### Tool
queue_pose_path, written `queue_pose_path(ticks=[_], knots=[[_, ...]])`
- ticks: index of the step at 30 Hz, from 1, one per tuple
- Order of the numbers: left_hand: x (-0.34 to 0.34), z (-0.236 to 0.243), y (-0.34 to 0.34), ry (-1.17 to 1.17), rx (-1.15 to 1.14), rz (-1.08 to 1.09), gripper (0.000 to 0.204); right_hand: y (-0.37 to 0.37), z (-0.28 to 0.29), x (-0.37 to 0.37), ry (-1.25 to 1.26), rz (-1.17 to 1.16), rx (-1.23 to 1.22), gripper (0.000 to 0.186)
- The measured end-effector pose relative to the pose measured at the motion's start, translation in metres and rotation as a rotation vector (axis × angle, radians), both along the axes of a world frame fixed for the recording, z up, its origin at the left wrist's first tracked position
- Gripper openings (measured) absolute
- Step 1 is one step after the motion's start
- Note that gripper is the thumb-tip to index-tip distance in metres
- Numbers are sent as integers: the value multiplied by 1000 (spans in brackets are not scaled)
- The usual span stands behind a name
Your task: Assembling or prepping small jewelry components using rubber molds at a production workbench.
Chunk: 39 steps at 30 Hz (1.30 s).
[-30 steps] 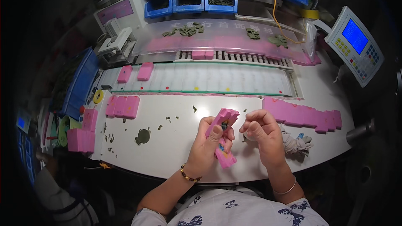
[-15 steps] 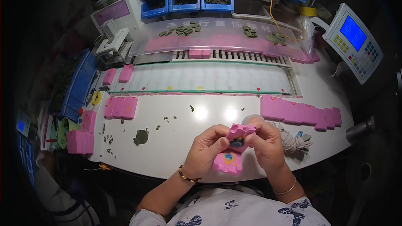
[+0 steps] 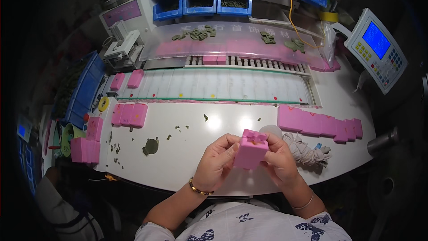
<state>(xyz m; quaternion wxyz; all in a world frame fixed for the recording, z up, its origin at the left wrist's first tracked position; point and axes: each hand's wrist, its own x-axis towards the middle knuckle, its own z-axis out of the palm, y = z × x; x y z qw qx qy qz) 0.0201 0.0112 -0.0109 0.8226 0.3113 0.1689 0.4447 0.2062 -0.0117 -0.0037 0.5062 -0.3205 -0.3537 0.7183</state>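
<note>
Between both hands, above the front of the white table (image 3: 178,169), is a pink rubber mould block (image 3: 250,154). Its two halves lie together, and a notched opening with a yellowish mark shows at the upper end. My left hand (image 3: 217,160) grips the left side, thumb along the edge. Wrapped about the right side is my right hand (image 3: 281,159), its fingers partly hidden behind the block. Just beyond that hand lies a pale round disc (image 3: 271,130), with a crumpled whitish cloth (image 3: 305,149) to its right.
Pink blocks (image 3: 310,121) form a row at the right; others stand at the left (image 3: 84,150). Green wax scraps and a round green piece (image 3: 150,146) lie left of my hands. Behind are a long white tray (image 3: 209,84), blue bins (image 3: 234,2) and a control panel (image 3: 376,47).
The mould was spread apart, showing its blue-marked inside; now its halves are together and the block is turned to show a plain pink face. Both hands keep hold of it.
</note>
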Motion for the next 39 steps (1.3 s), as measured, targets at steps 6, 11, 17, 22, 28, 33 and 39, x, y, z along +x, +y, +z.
queue_pose_path(ticks=[6, 11, 17, 22, 28, 33, 39], knots=[[4, -5, -2, 311, 46, 184, 33, 5, 11, -16, -136, -171, 52, 32], [13, 6, -13, 493, 447, 498, 35, 3, 17, -15, -681, -279, 473, 29], [5, 0, -7, 554, 619, 425, 32, 1, 22, -11, -904, -385, 823, 24], [-20, 0, 12, 144, 366, -134, 33, 5, 23, 7, -644, -154, 644, 25], [-26, 22, 17, -3, 177, -400, 47, 5, 21, 2, -66, 59, 346, 30], [-40, 31, 38, 511, 187, -212, 47, 9, 21, -10, -798, -356, 517, 34], [-74, 26, 77, 995, 512, 222, 41, 1, 23, 28, -868, -370, 570, 5]])
